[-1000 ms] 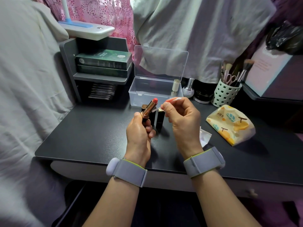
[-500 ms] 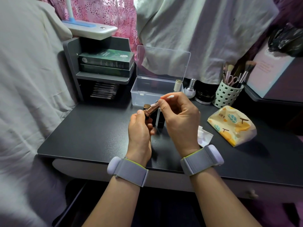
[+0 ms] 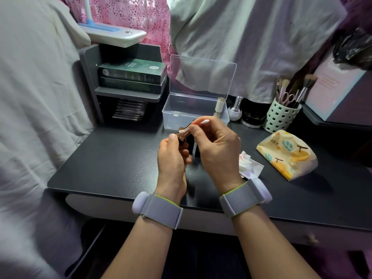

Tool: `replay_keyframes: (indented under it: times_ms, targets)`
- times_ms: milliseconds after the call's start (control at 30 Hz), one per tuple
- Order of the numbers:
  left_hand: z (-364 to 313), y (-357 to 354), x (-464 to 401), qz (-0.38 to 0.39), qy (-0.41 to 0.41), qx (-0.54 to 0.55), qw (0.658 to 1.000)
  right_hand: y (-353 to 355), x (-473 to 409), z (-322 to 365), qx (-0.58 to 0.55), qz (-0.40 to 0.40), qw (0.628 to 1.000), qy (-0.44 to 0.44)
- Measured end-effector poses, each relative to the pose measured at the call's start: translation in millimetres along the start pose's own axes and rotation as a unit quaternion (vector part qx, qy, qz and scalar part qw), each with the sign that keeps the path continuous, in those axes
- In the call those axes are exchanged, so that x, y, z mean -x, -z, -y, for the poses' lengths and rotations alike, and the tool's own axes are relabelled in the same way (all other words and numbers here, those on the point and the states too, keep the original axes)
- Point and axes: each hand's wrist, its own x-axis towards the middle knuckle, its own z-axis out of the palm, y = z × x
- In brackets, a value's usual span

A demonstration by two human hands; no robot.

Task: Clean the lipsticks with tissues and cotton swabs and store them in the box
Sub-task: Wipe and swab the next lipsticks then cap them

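lipstick (image 3: 182, 135) gripped in left hand (image 3: 173, 158); right hand (image 3: 217, 150) pinches cotton swab (image 3: 201, 123). pressing hard could gouge it.

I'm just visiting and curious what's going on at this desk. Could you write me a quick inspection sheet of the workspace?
Surface: dark desk, matte.
Job's things: lipstick in the left hand, cotton swab in the right, one tip at the lipstick's top; clear box behind, lid up; tissue pack at right; used tissue beside it.
Clutter: brush cup, small bottles, green boxes on a shelf.
Grips: left hand grips the lipstick; right hand pinches the swab.
Cables: nothing seen.
Surroundings: pale cloth at left and behind, pink curtain, lamp.
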Motion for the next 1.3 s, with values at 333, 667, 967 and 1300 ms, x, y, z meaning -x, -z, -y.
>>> replay_keyframes:
  times_ms: [333,667,967,1300]
  targets:
    - [-2.8,-1.1,4.7,0.001,0.029,0.033,0.999,6.0,6.1,-4.6,-0.020,0.005,1.000,-0.018]
    - [-7.8,-2.4,8.5,0.026,0.046,0.077,0.996,10.5,6.6,-12.5,-0.058,-0.008,0.997,-0.058]
    - [-10.3,-0.1,10.6,0.037,0.070,0.083,0.993,11.5,5.0,-12.9,-0.101,-0.017,0.991,-0.083]
    - [-12.9,2.7,9.8,0.042,0.085,0.080,0.992,11.8,1.5,-11.1,-0.154,-0.006,0.981,-0.118]
